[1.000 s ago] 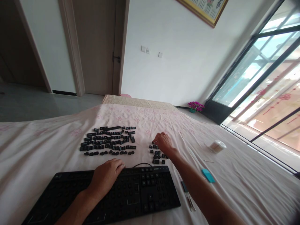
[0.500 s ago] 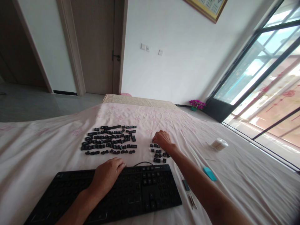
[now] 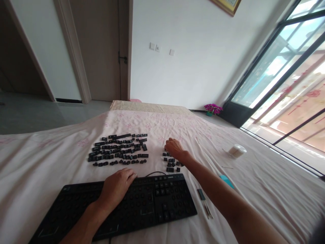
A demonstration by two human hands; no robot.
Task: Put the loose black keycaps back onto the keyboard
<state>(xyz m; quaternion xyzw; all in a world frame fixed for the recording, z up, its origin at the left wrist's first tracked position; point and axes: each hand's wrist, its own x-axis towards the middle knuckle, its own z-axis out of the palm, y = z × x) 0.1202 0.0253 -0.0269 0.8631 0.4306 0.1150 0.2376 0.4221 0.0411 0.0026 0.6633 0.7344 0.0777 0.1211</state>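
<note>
My left hand (image 3: 119,184) lies across the black keyboard (image 3: 175,203), its fingers together and bent over the far edge. Most key positions on this board are bare, though some keys remain in the middle right part. Farther out, my right hand (image 3: 174,148) is at the far end of a small group of loose black keycaps (image 3: 170,169). Its fingers are curled together at a keycap; the fingertips are partly hidden. To the left, a larger group of keycaps (image 3: 124,146) lies in rough rows on the pale pink cloth (image 3: 162,127).
Right of the keyboard lie tweezers (image 3: 204,201) and a blue object (image 3: 226,181), partly behind my right forearm. A clear round tub of cotton swabs (image 3: 237,151) stands farther right, with a loose swab (image 3: 228,167) nearby. The keyboard's cable (image 3: 156,172) loops behind it.
The camera view has shifted slightly. My right hand stays at the far end of the small keycap group, with only a slight move. My left hand keeps its place on the keyboard.
</note>
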